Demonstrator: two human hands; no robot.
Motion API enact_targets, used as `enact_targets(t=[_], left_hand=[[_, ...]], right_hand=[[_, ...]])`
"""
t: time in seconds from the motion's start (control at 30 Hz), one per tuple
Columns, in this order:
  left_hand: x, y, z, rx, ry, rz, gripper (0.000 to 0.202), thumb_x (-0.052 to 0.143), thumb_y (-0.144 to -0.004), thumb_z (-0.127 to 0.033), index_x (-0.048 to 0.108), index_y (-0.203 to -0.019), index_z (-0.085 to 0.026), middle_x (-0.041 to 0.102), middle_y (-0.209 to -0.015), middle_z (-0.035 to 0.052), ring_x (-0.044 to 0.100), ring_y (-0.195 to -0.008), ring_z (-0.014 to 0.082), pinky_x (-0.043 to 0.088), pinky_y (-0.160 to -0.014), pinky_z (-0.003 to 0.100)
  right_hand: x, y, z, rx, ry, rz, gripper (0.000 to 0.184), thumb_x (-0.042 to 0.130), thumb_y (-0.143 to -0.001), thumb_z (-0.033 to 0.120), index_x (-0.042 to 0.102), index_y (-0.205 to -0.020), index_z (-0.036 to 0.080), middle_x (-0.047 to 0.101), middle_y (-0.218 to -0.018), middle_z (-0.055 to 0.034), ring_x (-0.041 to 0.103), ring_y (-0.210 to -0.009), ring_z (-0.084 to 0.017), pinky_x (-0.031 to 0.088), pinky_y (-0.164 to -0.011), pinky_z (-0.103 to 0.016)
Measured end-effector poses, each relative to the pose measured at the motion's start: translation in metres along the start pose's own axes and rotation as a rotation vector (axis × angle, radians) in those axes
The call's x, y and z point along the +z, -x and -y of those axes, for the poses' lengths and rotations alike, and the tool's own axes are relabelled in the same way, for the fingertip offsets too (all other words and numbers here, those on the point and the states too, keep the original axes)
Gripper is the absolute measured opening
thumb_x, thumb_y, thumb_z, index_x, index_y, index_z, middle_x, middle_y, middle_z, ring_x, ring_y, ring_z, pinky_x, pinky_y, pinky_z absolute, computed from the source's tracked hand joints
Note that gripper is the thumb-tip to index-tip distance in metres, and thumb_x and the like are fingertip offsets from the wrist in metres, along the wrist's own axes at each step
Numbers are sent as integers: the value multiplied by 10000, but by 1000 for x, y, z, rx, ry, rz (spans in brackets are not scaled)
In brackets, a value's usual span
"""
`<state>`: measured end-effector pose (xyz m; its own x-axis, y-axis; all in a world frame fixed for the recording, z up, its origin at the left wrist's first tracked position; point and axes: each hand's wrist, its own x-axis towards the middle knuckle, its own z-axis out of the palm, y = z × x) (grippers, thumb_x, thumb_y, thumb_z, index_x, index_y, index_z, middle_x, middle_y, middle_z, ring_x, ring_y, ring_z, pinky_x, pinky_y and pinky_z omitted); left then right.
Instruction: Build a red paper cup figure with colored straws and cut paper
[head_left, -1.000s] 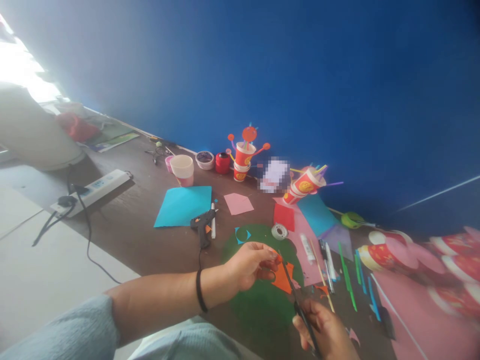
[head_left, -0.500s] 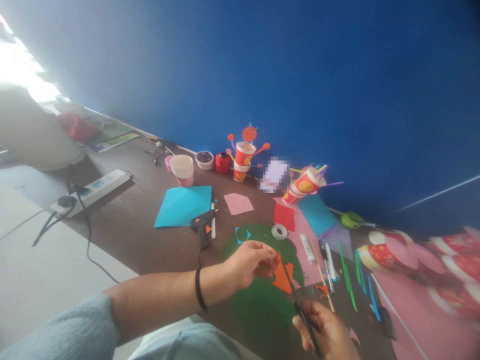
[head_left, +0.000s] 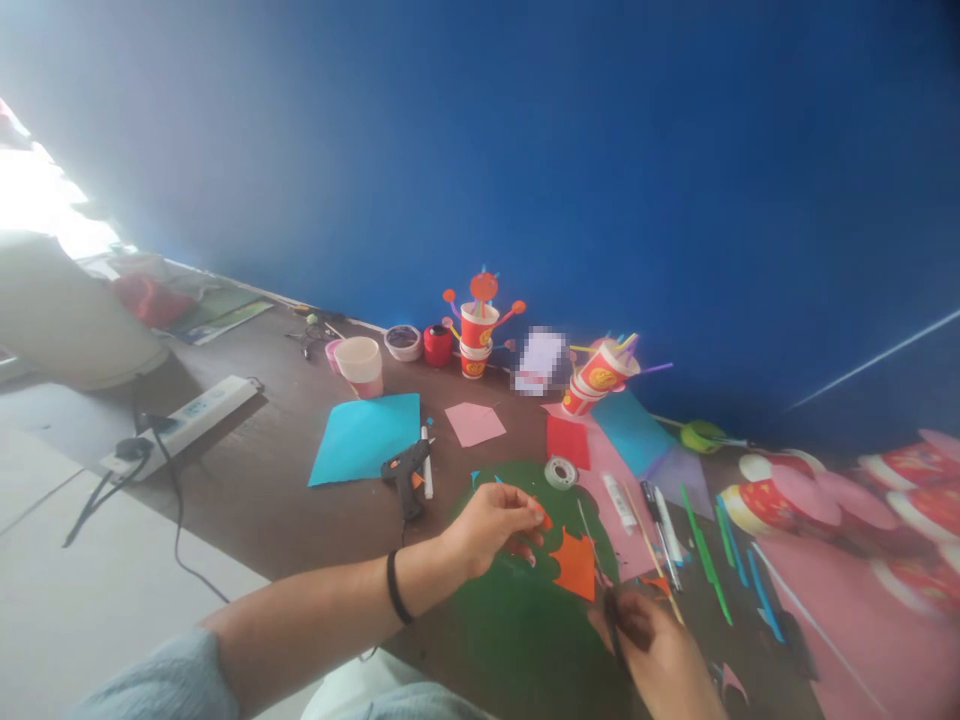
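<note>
My left hand (head_left: 491,522) pinches a small orange paper scrap (head_left: 543,519) at its fingertips above a dark green paper sheet (head_left: 517,620). A larger orange paper piece (head_left: 575,565) lies just right of it, apart from the scrap. My right hand (head_left: 660,655), low in the view, is wrapped round the handles of black scissors (head_left: 600,580), whose blades point up and away beside the orange piece.
A black glue gun (head_left: 405,470), a white marker and a blue sheet (head_left: 364,437) lie left of the green paper. A tape roll (head_left: 560,472), pens, coloured strips and decorated red cups (head_left: 477,335) sit behind and right. A power strip (head_left: 184,423) lies far left.
The scissors have cut through: the small orange scrap is now separate in my left hand and the larger piece has dropped away to the right. The view has tilted slightly.
</note>
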<state>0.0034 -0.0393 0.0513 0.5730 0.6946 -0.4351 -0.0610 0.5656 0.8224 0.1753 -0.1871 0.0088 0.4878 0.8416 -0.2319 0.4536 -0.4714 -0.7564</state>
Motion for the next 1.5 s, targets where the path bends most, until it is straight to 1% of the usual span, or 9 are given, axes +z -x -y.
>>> enact_targets(t=[0.1,0.2,0.37,0.77,0.9,1.0,1.17,1.37,1.5], left_hand=[[-4,-1,-2,38,-99,-23,216,696,-604,-288,592,-655,-106,605,-624,29,565,-548,107,446,-450,204],[-7,-2,-3,53,-152,-35,213,694,-603,-281,607,-679,-103,611,-627,28,566,-555,110,446,-451,205],[-13,-6,0,25,-149,-20,245,727,-566,-284,614,-699,-112,601,-624,13,565,-559,111,447,-448,206],[-23,-9,4,-66,-133,19,239,702,-606,-307,594,-707,-119,618,-688,23,570,-569,98,457,-471,195],[-28,-10,5,-68,-156,10,263,706,-612,-335,579,-724,-133,633,-718,23,579,-587,98,447,-467,185],[-29,-12,7,-69,-171,6,260,712,-610,-328,573,-717,-135,639,-723,24,586,-595,101,446,-469,184],[-27,-20,10,-64,-200,5,251,729,-595,-301,574,-685,-125,627,-687,19,583,-581,102,459,-478,195],[-23,-24,12,-53,-227,19,237,733,-588,-274,572,-663,-117,629,-668,23,573,-582,102,474,-489,205],[-18,-24,16,-44,-244,28,231,723,-599,-273,552,-648,-125,638,-671,23,566,-567,96,482,-498,213]], right_hand=[[-8,-10,-8,-1,423,-107,284,564,-704,544,533,-670,264,694,-676,-37,657,-615,-244,415,-506,-284],[-16,-20,-15,57,606,-38,268,491,-759,541,514,-772,274,708,-700,-51,681,-652,-289,429,-533,-322],[-22,-35,-18,113,710,64,241,443,-799,460,488,-908,250,717,-797,-97,687,-764,-325,447,-600,-365],[-44,-54,0,-87,914,167,249,648,-680,318,584,-885,192,712,-871,-107,672,-830,-327,448,-612,-352],[-46,-50,6,-178,868,97,270,600,-740,259,585,-1004,202,683,-1007,-85,631,-947,-292,461,-729,-365],[-27,-34,14,-415,732,-38,231,447,-841,172,592,-1017,208,643,-1072,-79,577,-1032,-248,447,-826,-353],[7,-20,9,-730,537,50,334,420,-806,47,629,-1005,215,635,-1048,-73,546,-1044,-229,437,-880,-374],[-10,-38,-27,-672,491,-181,198,480,-837,183,653,-931,161,660,-1027,-116,549,-1050,-284,408,-920,-463],[2,-29,-5,-496,182,-219,203,494,-849,308,633,-915,175,676,-933,-104,619,-888,-236,462,-834,-378]])
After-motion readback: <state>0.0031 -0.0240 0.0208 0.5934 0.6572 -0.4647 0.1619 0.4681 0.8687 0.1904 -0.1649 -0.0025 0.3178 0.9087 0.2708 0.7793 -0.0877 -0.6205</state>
